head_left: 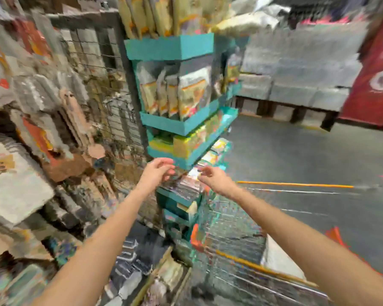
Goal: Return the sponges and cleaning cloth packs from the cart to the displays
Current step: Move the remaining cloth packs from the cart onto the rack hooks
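The frame is badly blurred. A teal tiered display (164, 124) stands ahead, with bagged packs (192, 93) on its upper shelves and yellow-green sponges (186, 144) lower down. Both my arms reach toward a low shelf of it. My left hand (156, 173) has curled fingers by the shelf's front edge. My right hand (212, 176) is pinched near a shiny pack (184, 184) that lies on that shelf. Whether either hand grips the pack is lost in the blur. The wire cart (241, 246) with orange trim stands at lower right, below my right arm.
A wire-grid wall (93, 69) hung with packaged goods fills the left side. Stacked wrapped pallets (296, 69) stand at the back right beside a red banner (376, 74). Grey floor (296, 151) stretches to the right. Bins of goods (142, 268) sit low, left of the cart.
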Action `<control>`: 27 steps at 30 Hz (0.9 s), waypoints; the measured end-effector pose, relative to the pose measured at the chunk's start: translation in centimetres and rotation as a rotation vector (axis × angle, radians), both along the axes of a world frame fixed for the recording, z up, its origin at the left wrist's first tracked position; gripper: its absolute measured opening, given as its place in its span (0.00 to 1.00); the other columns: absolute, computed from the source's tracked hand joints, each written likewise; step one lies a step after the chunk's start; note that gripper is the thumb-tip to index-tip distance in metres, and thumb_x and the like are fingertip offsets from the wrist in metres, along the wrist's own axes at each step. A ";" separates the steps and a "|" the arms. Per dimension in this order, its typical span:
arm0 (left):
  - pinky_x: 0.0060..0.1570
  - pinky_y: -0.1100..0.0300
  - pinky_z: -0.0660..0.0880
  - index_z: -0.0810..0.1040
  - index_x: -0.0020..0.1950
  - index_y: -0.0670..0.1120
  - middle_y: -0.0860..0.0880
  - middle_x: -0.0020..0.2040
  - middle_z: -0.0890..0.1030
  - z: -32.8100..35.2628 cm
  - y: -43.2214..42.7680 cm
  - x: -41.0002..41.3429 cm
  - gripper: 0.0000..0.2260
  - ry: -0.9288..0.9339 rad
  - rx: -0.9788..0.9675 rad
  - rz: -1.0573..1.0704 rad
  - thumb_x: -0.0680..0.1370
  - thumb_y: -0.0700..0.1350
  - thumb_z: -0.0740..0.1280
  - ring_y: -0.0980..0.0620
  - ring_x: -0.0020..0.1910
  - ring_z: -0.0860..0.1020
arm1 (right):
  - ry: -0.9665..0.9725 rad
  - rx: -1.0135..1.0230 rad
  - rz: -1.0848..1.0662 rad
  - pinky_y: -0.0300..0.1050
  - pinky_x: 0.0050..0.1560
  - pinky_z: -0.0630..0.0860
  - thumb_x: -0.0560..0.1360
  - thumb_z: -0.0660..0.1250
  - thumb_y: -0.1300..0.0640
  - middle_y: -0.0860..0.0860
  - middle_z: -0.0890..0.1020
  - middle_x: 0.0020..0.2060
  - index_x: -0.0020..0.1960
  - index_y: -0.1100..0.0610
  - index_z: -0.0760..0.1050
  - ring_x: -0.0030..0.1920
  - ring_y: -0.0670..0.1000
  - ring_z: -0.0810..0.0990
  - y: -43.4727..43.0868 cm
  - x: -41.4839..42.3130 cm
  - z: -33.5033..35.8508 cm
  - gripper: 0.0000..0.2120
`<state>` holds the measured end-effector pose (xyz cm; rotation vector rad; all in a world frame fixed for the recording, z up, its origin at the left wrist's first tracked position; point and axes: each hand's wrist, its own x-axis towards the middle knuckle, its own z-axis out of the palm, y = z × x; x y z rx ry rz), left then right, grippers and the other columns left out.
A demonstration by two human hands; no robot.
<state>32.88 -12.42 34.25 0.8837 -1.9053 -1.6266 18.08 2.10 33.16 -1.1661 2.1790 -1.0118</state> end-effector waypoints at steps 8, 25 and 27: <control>0.27 0.71 0.73 0.75 0.51 0.43 0.48 0.39 0.79 -7.1 14.8 -15.1 0.08 -0.112 0.114 -0.307 0.79 0.32 0.60 0.63 0.27 0.79 | -0.150 0.158 -0.400 0.51 0.57 0.74 0.74 0.67 0.61 0.60 0.82 0.53 0.58 0.61 0.78 0.53 0.56 0.80 19.3 -10.4 -6.5 0.13; 0.28 0.64 0.67 0.77 0.51 0.44 0.46 0.37 0.78 -28.0 22.2 -36.0 0.09 -0.587 0.131 -0.660 0.79 0.34 0.60 0.53 0.32 0.74 | -0.488 0.335 -0.769 0.40 0.41 0.68 0.77 0.64 0.59 0.59 0.80 0.57 0.62 0.62 0.75 0.57 0.57 0.78 27.8 -24.2 -23.2 0.15; 0.31 0.62 0.67 0.78 0.54 0.42 0.47 0.37 0.78 -30.2 22.3 -37.3 0.08 -0.632 0.128 -0.669 0.79 0.35 0.61 0.51 0.32 0.72 | -0.515 0.352 -0.769 0.40 0.42 0.68 0.77 0.64 0.60 0.59 0.80 0.55 0.62 0.64 0.75 0.55 0.55 0.78 28.2 -25.4 -25.3 0.15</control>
